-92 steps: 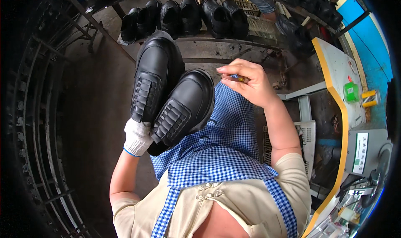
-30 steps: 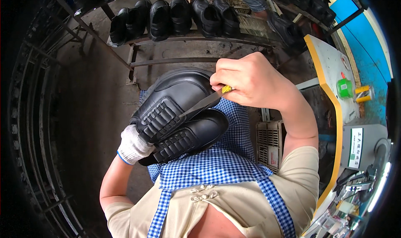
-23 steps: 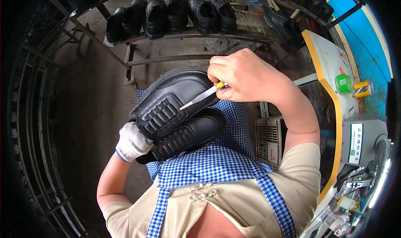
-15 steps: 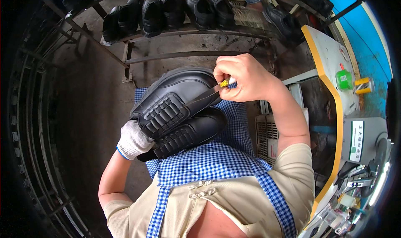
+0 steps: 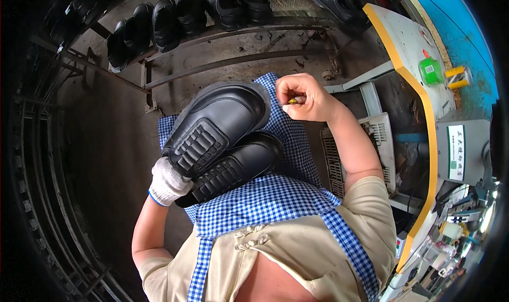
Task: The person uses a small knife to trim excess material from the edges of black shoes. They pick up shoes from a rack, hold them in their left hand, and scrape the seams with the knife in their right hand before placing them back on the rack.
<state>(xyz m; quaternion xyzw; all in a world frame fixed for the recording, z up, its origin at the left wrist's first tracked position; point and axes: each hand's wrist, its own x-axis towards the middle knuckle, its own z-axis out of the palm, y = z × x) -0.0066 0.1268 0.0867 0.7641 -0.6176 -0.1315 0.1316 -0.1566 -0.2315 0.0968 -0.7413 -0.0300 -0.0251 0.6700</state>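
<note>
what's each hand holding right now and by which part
Left hand: black shoes, by the heel ends. Right hand: a small tool, by its yellow handle.

We locate two shoes [image 5: 222,124] over the apron [image 5: 254,201], the rack [image 5: 294,21] ahead of them, the counter [image 5: 408,42] at their right.

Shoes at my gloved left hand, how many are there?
2: an upper shoe and a lower shoe closer to your apron, both by your left hand. Their heel ends are partly hidden.
</note>
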